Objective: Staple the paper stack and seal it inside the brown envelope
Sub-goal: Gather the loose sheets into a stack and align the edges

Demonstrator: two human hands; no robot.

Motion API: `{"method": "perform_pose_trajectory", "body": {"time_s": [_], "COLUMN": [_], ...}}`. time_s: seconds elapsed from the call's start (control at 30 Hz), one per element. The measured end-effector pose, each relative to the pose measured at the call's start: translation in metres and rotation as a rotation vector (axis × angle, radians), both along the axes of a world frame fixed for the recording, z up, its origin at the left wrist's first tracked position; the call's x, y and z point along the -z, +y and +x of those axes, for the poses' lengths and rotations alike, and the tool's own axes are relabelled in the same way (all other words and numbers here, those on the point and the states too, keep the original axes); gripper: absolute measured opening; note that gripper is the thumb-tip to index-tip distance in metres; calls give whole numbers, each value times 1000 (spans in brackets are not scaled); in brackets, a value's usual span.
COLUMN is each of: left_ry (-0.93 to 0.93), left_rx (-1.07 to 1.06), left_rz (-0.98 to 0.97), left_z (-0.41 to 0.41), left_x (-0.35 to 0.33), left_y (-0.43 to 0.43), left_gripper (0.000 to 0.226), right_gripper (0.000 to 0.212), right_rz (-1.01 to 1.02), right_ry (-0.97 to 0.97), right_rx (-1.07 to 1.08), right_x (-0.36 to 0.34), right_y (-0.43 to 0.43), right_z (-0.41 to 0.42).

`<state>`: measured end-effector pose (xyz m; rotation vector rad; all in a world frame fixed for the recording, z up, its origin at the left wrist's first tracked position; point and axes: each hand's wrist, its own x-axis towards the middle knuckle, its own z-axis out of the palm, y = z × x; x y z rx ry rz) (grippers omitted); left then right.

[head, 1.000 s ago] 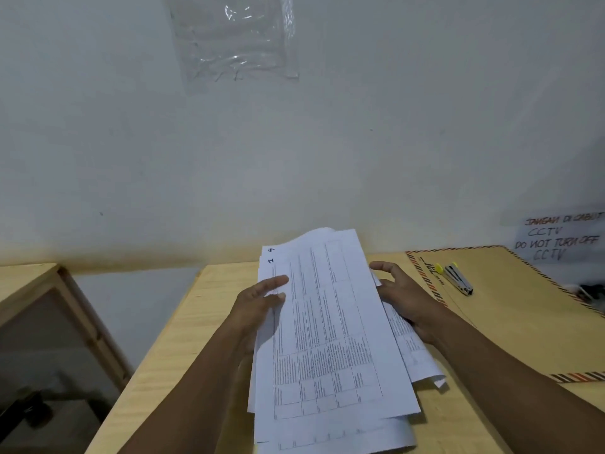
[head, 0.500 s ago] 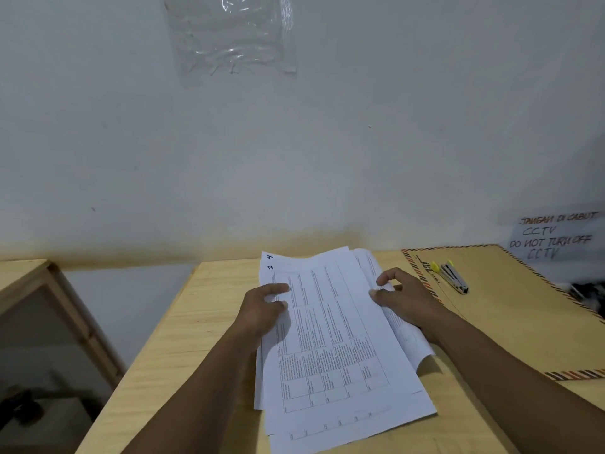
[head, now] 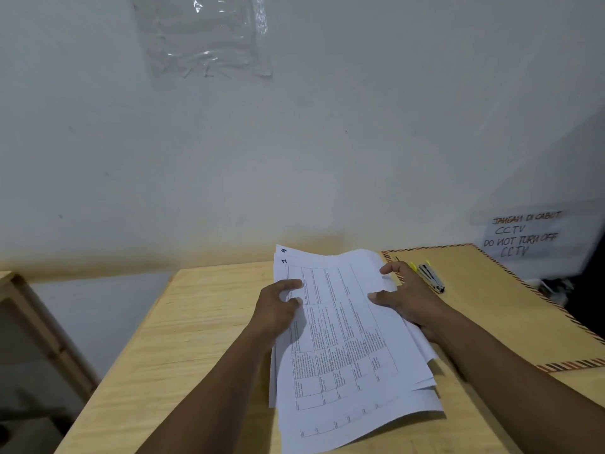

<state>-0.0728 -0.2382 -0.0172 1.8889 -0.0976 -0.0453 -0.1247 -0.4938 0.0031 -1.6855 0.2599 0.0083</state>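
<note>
While your left hand (head: 278, 306) pinches the left edge of the paper stack (head: 340, 339), thumb on top, your right hand (head: 409, 299) clamps the right edge, fingers spread over it. Sheets are light, floppy, slick, and they're fanned out of line, so hold both long edges and square them before stapling. Stack lies between your hands on the wooden table (head: 183, 339). Stapler (head: 431, 278) sits just beyond your right hand, on the brown envelope (head: 491, 309), which lies flat to the right, stack's right edge overlapping it.
</note>
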Motion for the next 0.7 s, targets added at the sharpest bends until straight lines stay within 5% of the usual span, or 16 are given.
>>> {"method": "perform_pose_trajectory", "body": {"time_s": [0.13, 0.33, 0.5, 0.63, 0.7], "left_ry": [11, 80, 292, 132, 44], "left_rx": [12, -34, -46, 45, 95], "left_rz": [-10, -172, -557, -211, -111], "left_z": [1, -2, -7, -10, -9], "left_x": [0, 1, -8, -9, -7], "left_y": [-4, 0, 4, 1, -5], "left_gripper": [31, 32, 33, 29, 29], "right_gripper": [40, 50, 74, 45, 52], "right_rz": [-5, 245, 331, 398, 300], "right_ry": [6, 141, 150, 145, 90], "right_rx": [-23, -83, -60, -148, -155], "right_x": [-6, -13, -1, -4, -4], "right_y": [0, -9, -18, -17, -13], "right_z": [2, 1, -8, -13, -8]}}
